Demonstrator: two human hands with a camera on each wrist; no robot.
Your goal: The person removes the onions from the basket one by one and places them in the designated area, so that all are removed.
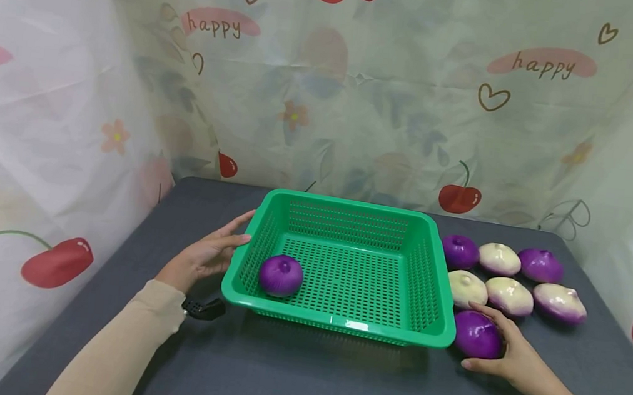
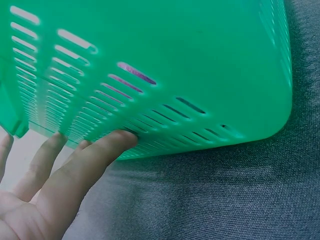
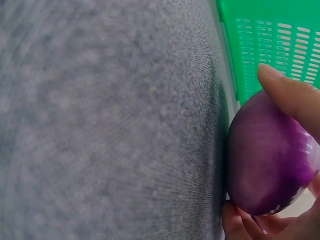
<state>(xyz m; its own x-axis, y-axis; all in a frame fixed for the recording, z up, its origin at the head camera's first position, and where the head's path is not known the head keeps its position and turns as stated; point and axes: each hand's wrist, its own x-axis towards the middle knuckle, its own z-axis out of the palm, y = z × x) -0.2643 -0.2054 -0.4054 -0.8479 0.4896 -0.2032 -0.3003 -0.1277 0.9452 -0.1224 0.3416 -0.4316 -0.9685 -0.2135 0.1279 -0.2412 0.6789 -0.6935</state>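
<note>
A green plastic basket [image 1: 339, 327] with slotted walls stands in the middle of the table. Inside it, near the left wall, lies one purple onion [image 1: 281, 276]. My left hand [image 1: 211, 252] is at the basket's left side, its extended fingers [image 2: 85, 172] touching the slotted outer wall in the left wrist view. To the right of the basket, my right hand [image 1: 512, 356] grips another purple onion [image 1: 476, 334], thumb on one side and fingers around the other. The right wrist view shows this onion [image 3: 267, 155] down at the tabletop.
Behind the right hand sit several more onions in two rows, including a purple onion [image 1: 540, 265] and a whitish onion [image 1: 499, 259]. A dark grey cloth [image 1: 300, 378] covers the table. Printed curtains [image 1: 358, 113] close off the back and sides.
</note>
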